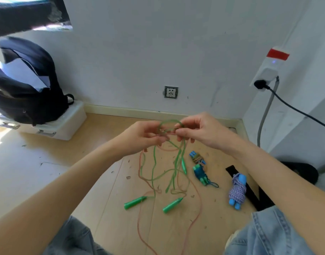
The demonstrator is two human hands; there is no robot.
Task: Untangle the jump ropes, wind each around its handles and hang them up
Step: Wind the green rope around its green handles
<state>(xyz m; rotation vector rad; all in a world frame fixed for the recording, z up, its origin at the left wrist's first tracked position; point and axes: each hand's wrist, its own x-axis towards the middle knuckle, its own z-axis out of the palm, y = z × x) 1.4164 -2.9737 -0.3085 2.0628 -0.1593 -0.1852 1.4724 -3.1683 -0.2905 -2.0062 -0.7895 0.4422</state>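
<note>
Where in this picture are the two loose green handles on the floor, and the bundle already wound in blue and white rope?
Left green handle (135,203), head view, middle of its tapered body.
Right green handle (172,205), head view, middle of its tapered body.
Blue-and-white wound rope bundle (237,190), head view, on the striped windings.

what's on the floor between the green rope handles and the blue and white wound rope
In the head view, only bare wooden floor lies between the nearer green handle and the blue-and-white wound rope, crossed by a thin strand of the orange rope.
</note>
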